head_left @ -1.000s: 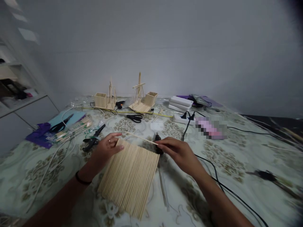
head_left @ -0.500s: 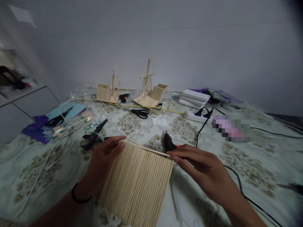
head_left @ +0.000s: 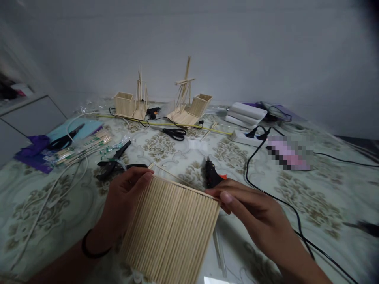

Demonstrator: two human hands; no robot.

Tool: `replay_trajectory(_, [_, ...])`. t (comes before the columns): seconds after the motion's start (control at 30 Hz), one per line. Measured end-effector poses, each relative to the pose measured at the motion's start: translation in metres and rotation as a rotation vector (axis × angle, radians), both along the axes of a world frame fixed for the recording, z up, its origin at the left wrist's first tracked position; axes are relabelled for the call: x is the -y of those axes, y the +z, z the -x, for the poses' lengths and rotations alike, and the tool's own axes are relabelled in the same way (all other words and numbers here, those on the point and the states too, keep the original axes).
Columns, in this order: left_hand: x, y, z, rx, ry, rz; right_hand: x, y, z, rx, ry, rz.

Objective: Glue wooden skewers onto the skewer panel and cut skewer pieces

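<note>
Grey wall [head_left: 225,39] bkgd w/ white cabinet [head_left: 31,115], dim.

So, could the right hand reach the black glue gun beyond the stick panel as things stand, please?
Probably yes: the glue gun lies just past the right hand, nothing between them, though that hand grips a corner of the stick panel and must let go first.

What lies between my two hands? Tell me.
In the head view, the stick panel spans from the left hand to the right hand; each holds a far corner.
</note>
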State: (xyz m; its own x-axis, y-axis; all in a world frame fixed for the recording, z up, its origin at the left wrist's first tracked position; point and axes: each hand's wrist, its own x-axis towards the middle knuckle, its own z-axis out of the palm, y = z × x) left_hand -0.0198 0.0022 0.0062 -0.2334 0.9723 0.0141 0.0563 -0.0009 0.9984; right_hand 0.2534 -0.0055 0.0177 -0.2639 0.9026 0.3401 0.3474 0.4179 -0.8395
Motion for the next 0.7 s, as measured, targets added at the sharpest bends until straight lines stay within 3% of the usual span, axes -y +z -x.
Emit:
replay_trajectory(0.3, [0.002,-0.006,0.002,0.078,0.013,0.012,0.007,-0.003,0.005,0.076,-0.039,0.054])
replay_trajectory(0.7, [0.001,-0.006,0.000,0.068,0.022,0.001,0.013,0.001,0.015,0.127,-0.091,-0.084])
